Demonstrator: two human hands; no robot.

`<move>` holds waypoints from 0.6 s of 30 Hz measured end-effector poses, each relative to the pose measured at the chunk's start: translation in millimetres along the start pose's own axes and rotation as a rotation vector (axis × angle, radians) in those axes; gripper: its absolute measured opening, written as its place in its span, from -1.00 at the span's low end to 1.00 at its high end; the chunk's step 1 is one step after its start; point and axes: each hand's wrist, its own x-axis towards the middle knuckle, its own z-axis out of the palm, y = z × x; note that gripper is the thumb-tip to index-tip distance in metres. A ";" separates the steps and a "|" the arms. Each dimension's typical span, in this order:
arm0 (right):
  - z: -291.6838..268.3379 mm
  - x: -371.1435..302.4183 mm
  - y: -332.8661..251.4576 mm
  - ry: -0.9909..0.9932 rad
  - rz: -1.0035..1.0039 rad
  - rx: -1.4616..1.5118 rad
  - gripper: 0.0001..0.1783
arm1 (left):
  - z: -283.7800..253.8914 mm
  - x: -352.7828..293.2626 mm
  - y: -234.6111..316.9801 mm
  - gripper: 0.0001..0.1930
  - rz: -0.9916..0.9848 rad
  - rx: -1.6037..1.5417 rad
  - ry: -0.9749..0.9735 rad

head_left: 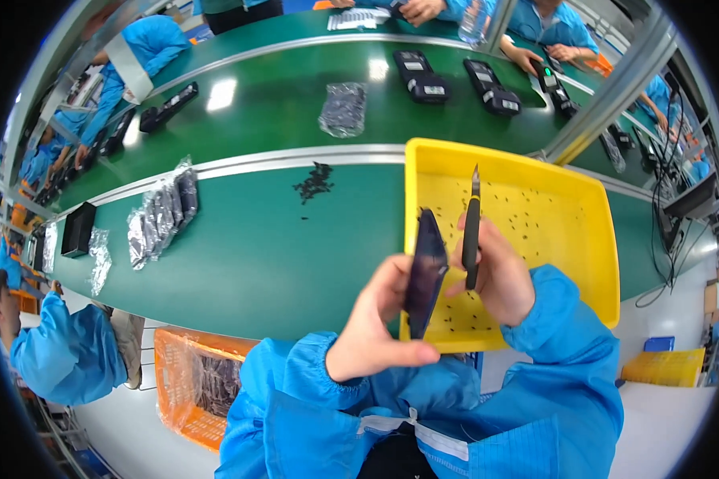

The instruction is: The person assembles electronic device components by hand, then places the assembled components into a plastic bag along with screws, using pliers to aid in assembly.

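My left hand [379, 315] grips a thin, dark, glossy casing [427, 275], held on edge with its side toward me. My right hand [495, 271] is closed around a black-handled tool [472, 231] with a yellow band and a tapering metal tip that points away from me. Seen edge-on, the tool's exact kind does not show. Both hands are over the left part of a yellow bin [579, 271], whose bottom is dotted with many tiny dark bits. Left of the bin, a small pile of black pieces [315, 183] lies on the green table.
Bagged dark parts [164, 211] and a black open box [77, 230] lie to the left. Beyond a metal rail, a green belt [272, 104] carries handheld devices [421, 77] and a bagged part [343, 109]. An orange crate [176, 391] stands below. Co-workers in blue sit around.
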 end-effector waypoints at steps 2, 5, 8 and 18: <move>-25.5 2.5 -8.6 -0.127 0.035 0.037 -0.49 | 4.0 5.8 -2.2 -0.10 0.047 0.127 0.121; -41.4 0.3 -19.6 -0.280 0.070 0.051 -0.30 | 10.9 14.1 -8.9 -0.24 0.140 0.125 0.252; -58.5 2.1 -15.4 -0.415 0.081 0.100 -0.28 | 18.1 26.8 -14.0 -0.45 0.102 0.107 0.360; -67.4 -6.9 -29.7 -0.253 -0.008 -0.167 -0.52 | 23.4 41.4 -38.7 -0.64 0.088 0.000 0.438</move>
